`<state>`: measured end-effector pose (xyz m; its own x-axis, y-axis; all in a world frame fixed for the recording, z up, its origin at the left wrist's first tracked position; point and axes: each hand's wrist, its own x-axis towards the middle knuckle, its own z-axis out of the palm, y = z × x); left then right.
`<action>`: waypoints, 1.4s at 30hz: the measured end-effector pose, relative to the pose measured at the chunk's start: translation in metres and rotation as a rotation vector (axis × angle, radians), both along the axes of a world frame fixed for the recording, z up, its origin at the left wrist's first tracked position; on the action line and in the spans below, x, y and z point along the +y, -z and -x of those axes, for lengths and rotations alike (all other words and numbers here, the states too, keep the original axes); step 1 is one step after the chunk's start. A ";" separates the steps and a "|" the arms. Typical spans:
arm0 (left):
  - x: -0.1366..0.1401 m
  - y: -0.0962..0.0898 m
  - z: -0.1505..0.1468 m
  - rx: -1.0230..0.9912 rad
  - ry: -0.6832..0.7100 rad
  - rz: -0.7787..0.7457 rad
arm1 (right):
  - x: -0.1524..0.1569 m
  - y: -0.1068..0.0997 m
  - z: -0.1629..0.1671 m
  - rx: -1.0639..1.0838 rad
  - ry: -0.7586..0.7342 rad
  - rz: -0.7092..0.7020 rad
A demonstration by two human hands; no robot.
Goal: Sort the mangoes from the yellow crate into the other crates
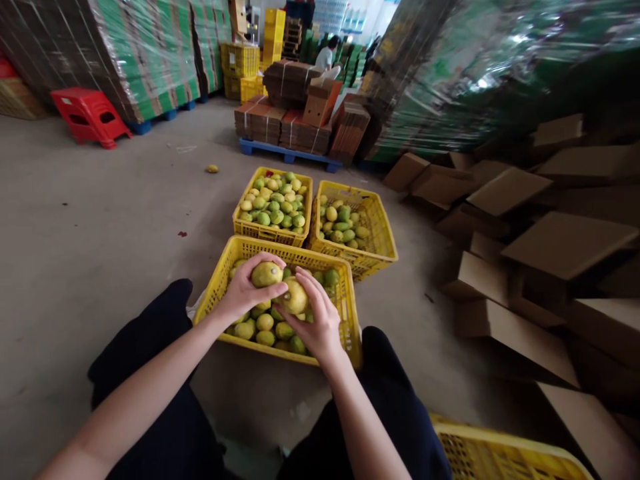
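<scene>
My left hand (243, 288) is closed around a yellow-green lemon (267, 274), with its pale stem end facing up. A second, yellower lemon (294, 297) sits in my right hand (321, 323), fingers curled along its right side. The two fruits are side by side and close together, and my left thumb reaches over to the second one. Below both hands stands a yellow plastic crate (354, 313), with several green and yellow lemons (265, 323) inside. My hands and forearms hide part of its contents.
Beyond stand a full yellow crate (273, 233) and a partly filled one (383, 227). Cardboard boxes (530, 267) pile up at right; another yellow crate (510, 453) is at lower right. A lemon (213, 169) lies on the floor. A red stool (91, 117) stands left.
</scene>
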<state>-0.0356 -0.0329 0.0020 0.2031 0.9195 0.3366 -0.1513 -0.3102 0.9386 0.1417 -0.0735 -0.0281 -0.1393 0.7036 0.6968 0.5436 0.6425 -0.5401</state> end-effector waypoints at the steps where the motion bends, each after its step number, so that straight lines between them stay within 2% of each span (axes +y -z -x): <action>1: 0.001 0.002 -0.001 -0.014 -0.018 0.025 | 0.000 0.001 0.000 -0.002 -0.016 0.026; 4: 0.003 0.008 -0.002 -0.062 -0.031 0.133 | 0.001 0.003 0.001 0.050 -0.035 0.128; 7: 0.003 0.013 -0.003 -0.108 0.023 0.248 | 0.002 0.001 0.001 0.154 0.011 0.220; 11: 0.002 0.009 -0.003 -0.160 0.103 0.326 | 0.004 -0.001 0.003 0.337 0.045 0.298; 14: 0.002 0.005 -0.003 -0.163 0.145 0.345 | 0.005 -0.001 0.005 0.453 0.034 0.313; 19: 0.004 0.007 -0.004 -0.161 0.137 0.309 | 0.005 -0.002 0.006 0.487 0.035 0.346; 26: 0.009 0.010 -0.013 -0.410 0.165 0.471 | 0.003 -0.004 0.007 0.478 0.020 0.373; 34: 0.006 0.007 -0.011 -0.418 0.203 0.500 | 0.012 -0.005 0.009 0.601 0.045 0.466; 37: 0.006 0.009 -0.010 -0.342 0.173 0.457 | 0.016 -0.002 0.007 0.594 0.048 0.432; 42: 0.003 0.010 -0.008 -0.177 0.083 0.280 | 0.017 0.001 0.002 0.429 0.083 0.209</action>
<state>-0.0278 -0.0298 -0.0084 0.2423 0.9640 0.1097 -0.3329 -0.0236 0.9427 0.1400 -0.0563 -0.0293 0.1922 0.8313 0.5216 0.2878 0.4603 -0.8398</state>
